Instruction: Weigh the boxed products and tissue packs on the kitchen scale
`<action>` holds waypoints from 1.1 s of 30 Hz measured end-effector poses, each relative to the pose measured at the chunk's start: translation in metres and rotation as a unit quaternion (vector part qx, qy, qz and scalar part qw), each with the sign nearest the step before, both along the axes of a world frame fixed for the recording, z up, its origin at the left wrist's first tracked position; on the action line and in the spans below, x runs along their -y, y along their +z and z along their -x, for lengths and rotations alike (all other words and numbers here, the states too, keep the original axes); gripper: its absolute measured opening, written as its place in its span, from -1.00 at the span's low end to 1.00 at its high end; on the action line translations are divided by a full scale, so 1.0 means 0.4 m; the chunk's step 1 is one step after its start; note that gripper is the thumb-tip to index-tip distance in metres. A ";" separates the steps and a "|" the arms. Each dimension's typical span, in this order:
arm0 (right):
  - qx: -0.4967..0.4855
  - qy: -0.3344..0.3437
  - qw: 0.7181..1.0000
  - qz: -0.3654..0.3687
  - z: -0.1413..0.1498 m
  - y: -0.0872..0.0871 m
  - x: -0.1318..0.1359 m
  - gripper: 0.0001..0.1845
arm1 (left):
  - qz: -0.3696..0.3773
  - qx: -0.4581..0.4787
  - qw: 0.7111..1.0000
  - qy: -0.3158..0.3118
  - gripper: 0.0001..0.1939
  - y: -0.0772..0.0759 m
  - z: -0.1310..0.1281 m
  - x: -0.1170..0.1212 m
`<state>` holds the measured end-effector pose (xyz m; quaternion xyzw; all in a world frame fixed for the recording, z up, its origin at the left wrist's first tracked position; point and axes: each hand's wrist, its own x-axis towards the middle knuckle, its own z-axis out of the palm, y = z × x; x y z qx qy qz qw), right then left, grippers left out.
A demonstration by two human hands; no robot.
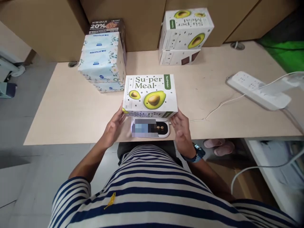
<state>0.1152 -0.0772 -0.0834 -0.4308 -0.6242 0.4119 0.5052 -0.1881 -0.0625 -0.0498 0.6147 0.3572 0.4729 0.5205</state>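
A white Su-per Meal box (pixel 150 95) with avocado pictures is between my two hands, over a white digital scale (pixel 163 129). The box hides most of the scale; only its front panel with round buttons shows, the display blurred out. At the box's lower left edge, my left hand (pixel 115 125) holds it with the fingertips. My right hand (pixel 181 131) grips the lower right side, its fingers partly behind the box. Whether the box rests on the scale or hangs just above it, I cannot tell.
Tissue packs (pixel 102 63) stand at the back left before a dark box (pixel 108 25). Another avocado box (pixel 187 30) sits on a white box (pixel 179 57) at the back. A power strip (pixel 258 90) and a thin cable (pixel 220 104) lie on the right.
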 end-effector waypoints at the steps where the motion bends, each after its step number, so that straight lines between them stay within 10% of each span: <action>1: 0.019 -0.010 1.000 -0.004 -0.002 0.000 0.003 -0.02 | 0.006 0.007 1.000 0.002 -0.16 -0.003 -0.002 0.000; 12: 0.080 -0.092 0.990 -0.063 -0.019 -0.014 0.026 -0.03 | 0.035 0.053 0.995 0.080 -0.20 0.037 -0.095 0.070; 18: 0.066 -0.291 0.953 -0.056 -0.027 0.005 0.005 -0.11 | 0.075 0.022 0.983 0.167 -0.12 0.013 -0.051 0.073; 23: 0.065 -0.269 0.958 -0.071 -0.047 -0.008 0.007 -0.21 | 0.035 -0.005 0.969 0.243 -0.22 -0.051 -0.034 0.047; 33: 0.078 -0.285 0.955 -0.030 -0.032 0.015 0.010 -0.21 | 0.018 -0.024 0.962 0.272 -0.26 -0.031 -0.066 0.053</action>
